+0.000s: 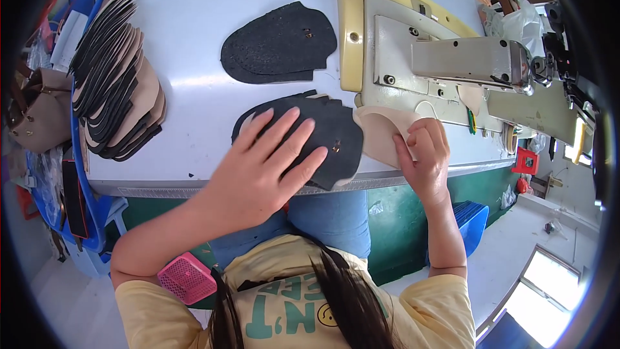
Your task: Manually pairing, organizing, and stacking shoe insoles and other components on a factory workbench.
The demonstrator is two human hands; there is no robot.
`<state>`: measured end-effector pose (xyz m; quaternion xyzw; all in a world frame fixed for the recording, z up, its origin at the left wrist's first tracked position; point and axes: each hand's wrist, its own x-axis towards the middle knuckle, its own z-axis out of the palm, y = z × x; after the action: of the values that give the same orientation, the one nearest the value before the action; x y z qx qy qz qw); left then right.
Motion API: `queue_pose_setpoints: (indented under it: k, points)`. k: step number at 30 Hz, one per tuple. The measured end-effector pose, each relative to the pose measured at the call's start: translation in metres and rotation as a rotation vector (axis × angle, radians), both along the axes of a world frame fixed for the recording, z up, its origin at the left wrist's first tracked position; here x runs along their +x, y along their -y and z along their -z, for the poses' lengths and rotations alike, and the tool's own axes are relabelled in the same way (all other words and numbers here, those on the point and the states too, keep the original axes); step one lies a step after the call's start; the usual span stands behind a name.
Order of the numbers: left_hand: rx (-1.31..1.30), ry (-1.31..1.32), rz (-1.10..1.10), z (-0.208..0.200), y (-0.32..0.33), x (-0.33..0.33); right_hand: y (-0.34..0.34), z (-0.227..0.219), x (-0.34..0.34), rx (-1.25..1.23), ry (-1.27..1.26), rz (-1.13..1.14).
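Surface (194,52) = smooth, glossy laminate-look w/ dull metal strip (400,178) along near edge, mid-surface blk piece (278,42) matt & rough-grained, near-edge blk piece (339,126) matt, beige piece (380,130) smooth, leather-like, sewing machine (468,61) twd right edge glossy painted metal, approx., stack (116,100) by left edge matt-faced.

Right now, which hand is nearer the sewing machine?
Right. The right hand is just in front of the sewing machine, holding a beige piece; the left hand is farther left, on a black piece.
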<state>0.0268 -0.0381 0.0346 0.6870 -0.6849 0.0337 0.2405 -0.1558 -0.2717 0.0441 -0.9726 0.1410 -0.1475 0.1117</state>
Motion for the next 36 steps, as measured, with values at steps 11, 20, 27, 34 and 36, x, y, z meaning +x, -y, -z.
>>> queue_pose_setpoints:
  k: [11, 20, 27, 34, 36]
  points:
    - [-0.221, -0.156, -0.225, 0.029, -0.027, -0.026, 0.030, -0.022, -0.033, 1.524, 0.148, -0.291]
    - [-0.175, -0.105, -0.291, 0.037, -0.031, -0.036, 0.003, -0.034, -0.019, 1.118, 0.245, -0.019]
    - [-0.214, -0.084, -0.357, 0.042, -0.033, -0.039, -0.050, -0.010, 0.036, 1.282, 0.274, 0.271]
    - [-0.230, -0.063, -0.393, 0.040, -0.031, -0.038, -0.061, -0.001, 0.041, 1.232, 0.277, 0.287]
    - [-0.250, -0.054, -0.380, 0.046, -0.033, -0.039, -0.063, 0.000, 0.040, 1.214, 0.284, 0.323]
